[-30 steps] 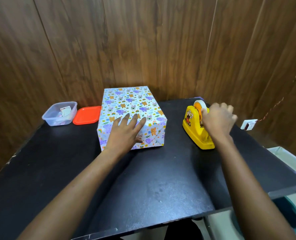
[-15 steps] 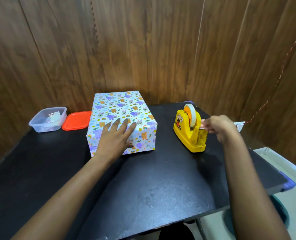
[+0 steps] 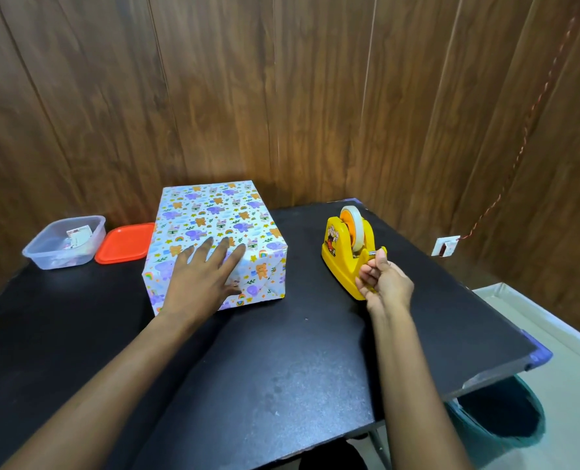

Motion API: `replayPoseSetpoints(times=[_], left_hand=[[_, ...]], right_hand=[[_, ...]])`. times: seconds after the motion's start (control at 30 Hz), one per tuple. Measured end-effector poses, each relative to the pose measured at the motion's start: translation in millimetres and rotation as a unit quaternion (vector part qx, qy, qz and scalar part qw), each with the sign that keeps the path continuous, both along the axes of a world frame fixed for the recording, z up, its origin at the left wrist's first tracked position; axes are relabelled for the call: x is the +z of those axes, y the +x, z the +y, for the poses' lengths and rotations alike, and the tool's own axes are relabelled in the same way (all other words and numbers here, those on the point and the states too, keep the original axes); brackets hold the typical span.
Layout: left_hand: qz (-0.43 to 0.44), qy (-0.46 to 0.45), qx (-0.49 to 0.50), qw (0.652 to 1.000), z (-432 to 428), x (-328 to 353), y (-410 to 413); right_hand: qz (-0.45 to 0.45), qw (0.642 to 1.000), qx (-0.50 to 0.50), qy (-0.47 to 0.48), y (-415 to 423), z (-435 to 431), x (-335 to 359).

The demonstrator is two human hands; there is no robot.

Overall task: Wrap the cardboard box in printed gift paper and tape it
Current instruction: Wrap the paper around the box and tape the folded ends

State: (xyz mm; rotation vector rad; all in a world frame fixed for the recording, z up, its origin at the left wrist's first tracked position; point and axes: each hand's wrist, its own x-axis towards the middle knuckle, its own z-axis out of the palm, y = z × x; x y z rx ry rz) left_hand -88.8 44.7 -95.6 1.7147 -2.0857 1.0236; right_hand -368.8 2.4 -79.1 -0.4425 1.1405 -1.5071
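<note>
The box (image 3: 214,218), covered in white gift paper printed with small animals, stands on the black table (image 3: 282,368) at the back centre. My left hand (image 3: 204,279) lies flat on its near top edge, fingers spread, pressing the folded end flap down. To the right stands a yellow tape dispenser (image 3: 344,252) with a roll of clear tape (image 3: 353,225). My right hand (image 3: 383,283) is at the dispenser's near end, thumb and fingers pinching the tape end at the cutter. The tape strip itself is too thin to make out.
A clear plastic tub (image 3: 65,242) with small items and its orange lid (image 3: 126,242) sit at the back left. Wood-panelled walls close the back and right. A wall socket (image 3: 446,245) with a red cord is at the right; a dark bin (image 3: 498,422) stands below the table's right edge.
My right hand came off the top of the tape roll and moved down to the dispenser's near end, now pinching at the cutter. My left hand stayed flat on the box.
</note>
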Motion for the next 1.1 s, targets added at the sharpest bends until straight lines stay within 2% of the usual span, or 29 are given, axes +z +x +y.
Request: replayPoseSetpoints(times=[0.17,0.23,0.3,0.37,0.47,0.53,0.67,0.93,1.0,1.1], left_hand=[[-0.001,-0.003,-0.001,1.000,-0.4,-1.7,-0.1],[0.001,-0.006,-0.001,1.000,-0.2,-1.1,0.3],[0.003,0.000,0.001,1.000,0.7,-1.2,0.4],[0.004,0.001,0.003,1.000,1.1,-0.9,0.6],[0.001,0.005,0.011,1.000,0.8,0.0,-0.7],[-0.001,0.005,0.014,1.000,0.8,0.3,-2.0],[-0.003,0.003,0.017,1.000,1.0,0.1,-2.1],[-0.016,-0.008,0.014,1.000,-1.0,-1.2,0.7],[-0.016,-0.008,0.013,1.000,-1.8,-1.5,1.4],[-0.018,-0.006,0.014,1.000,-1.6,-0.9,1.3]], right_hand=[[-0.097,0.994,-0.026,0.033,9.3,9.4,-22.1],[-0.092,0.996,0.006,-0.007,9.7,15.2,-28.1],[-0.017,0.995,0.075,-0.056,13.3,19.1,-24.4],[0.082,0.972,0.196,-0.103,24.6,24.2,-13.6],[0.241,0.891,0.357,-0.145,53.5,29.8,-9.5],[0.328,0.843,0.391,-0.169,71.9,28.3,-13.8],[0.479,0.783,0.346,-0.195,97.9,18.0,-22.5],[0.641,0.724,0.201,-0.157,124.8,23.2,-21.5],[0.645,0.730,0.187,-0.129,128.1,22.8,-23.2],[0.601,0.774,0.188,-0.062,121.6,15.2,-28.4]])
